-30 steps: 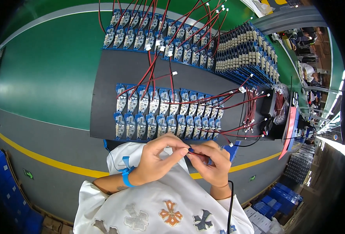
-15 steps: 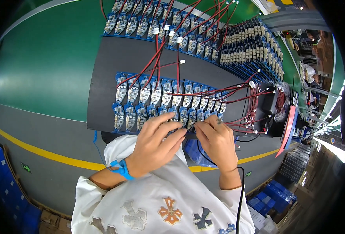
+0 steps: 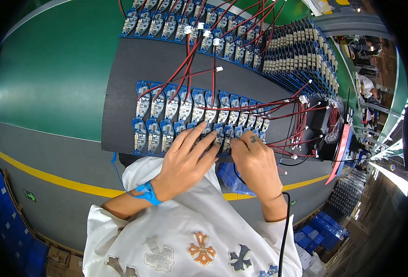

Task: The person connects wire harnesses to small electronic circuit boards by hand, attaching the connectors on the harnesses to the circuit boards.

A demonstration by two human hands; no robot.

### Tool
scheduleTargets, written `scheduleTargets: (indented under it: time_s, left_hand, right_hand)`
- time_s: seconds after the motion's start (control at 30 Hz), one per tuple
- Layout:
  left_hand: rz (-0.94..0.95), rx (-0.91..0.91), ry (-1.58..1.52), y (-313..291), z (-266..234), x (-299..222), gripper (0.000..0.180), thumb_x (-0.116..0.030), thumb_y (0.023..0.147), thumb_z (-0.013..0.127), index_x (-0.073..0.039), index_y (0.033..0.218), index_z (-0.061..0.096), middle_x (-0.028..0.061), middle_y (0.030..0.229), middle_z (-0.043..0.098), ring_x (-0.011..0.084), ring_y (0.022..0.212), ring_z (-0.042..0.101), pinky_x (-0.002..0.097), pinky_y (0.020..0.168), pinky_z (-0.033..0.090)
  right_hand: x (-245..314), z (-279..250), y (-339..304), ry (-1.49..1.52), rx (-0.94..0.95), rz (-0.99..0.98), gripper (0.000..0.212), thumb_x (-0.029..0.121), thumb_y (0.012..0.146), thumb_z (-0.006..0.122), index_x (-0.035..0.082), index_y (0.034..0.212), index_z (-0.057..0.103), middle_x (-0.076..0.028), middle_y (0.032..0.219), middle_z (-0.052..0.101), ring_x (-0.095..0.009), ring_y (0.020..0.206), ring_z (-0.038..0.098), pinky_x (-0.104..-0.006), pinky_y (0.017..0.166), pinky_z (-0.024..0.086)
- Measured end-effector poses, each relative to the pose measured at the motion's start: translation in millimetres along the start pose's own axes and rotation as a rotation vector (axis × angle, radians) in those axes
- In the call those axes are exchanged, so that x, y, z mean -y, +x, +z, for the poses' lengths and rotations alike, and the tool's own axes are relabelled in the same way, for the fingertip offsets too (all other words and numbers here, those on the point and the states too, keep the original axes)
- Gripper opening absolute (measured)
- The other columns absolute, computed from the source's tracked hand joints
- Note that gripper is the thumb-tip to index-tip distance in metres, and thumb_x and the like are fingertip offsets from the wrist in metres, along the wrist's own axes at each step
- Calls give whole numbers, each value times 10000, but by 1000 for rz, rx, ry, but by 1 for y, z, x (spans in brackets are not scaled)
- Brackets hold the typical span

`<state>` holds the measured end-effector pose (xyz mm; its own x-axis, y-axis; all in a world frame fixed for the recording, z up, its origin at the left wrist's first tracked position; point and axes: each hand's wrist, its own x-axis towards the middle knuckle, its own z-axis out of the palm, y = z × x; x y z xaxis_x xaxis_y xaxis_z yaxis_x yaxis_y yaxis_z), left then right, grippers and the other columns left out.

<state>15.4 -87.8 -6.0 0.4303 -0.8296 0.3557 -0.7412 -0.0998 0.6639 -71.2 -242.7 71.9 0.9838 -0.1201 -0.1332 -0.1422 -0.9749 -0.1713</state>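
A blue panel of small circuit boards (image 3: 154, 131) lies on the black mat near me, in two rows. My left hand (image 3: 185, 154), with a blue wrist strap (image 3: 148, 193), rests on its near row with fingers spread and stretched out. Beside it my right hand (image 3: 255, 161) is closed in a pinch at the panel's near edge; what its fingertips hold is hidden. Red-and-black wires with white connectors (image 3: 219, 69) run from several boards in the far row. More such wires (image 3: 301, 124) lie bunched to the right of my right hand.
Another wired board panel (image 3: 155, 25) lies farther back on the black mat (image 3: 120, 74). A stack of panels (image 3: 296, 57) stands at the far right. A wire bundle in clear plastic (image 3: 334, 117) sits at right. A black cord (image 3: 285, 235) hangs past my right forearm.
My left fingers have spread and come down flatter on the boards, a little apart from the right hand. My right fingers have curled in tighter at nearly the same spot.
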Motion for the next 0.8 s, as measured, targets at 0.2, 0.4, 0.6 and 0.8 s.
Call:
scheduleTargets:
  time_s: [0.2, 0.4, 0.6, 0.8]
  left_hand:
    - [46, -24, 59, -3, 5, 4, 295, -152, 680, 735, -41, 944, 666, 87, 1176, 575, 325, 1203, 464, 444, 942, 404]
    - [75, -26, 23, -1, -3, 4, 262, -130, 715, 674, -17, 949, 651, 113, 1141, 591, 336, 1199, 478, 441, 940, 425]
    - [90, 6, 49, 7, -3, 10, 271, -137, 712, 677, -21, 957, 661, 101, 1152, 596, 340, 1207, 474, 447, 939, 424]
    - [122, 35, 62, 8, -2, 11, 255, -159, 716, 692, -50, 947, 679, 77, 1157, 604, 334, 1207, 476, 455, 928, 429]
  right_hand:
    - [7, -8, 9, -117, 126, -77, 109, 2, 678, 571, -3, 774, 521, -117, 806, 504, -228, 728, 597, -300, 535, 507]
    - [-4, -13, 11, -35, 115, -137, 108, -4, 686, 567, -11, 783, 520, -113, 817, 501, -227, 744, 595, -298, 533, 508]
    - [-1, -12, 16, -62, 136, -112, 109, -2, 681, 571, -13, 778, 523, -113, 823, 508, -227, 739, 592, -295, 530, 508]
    - [4, -9, 14, -172, 139, -152, 124, 21, 663, 579, -19, 771, 534, -116, 799, 513, -206, 742, 585, -283, 526, 511]
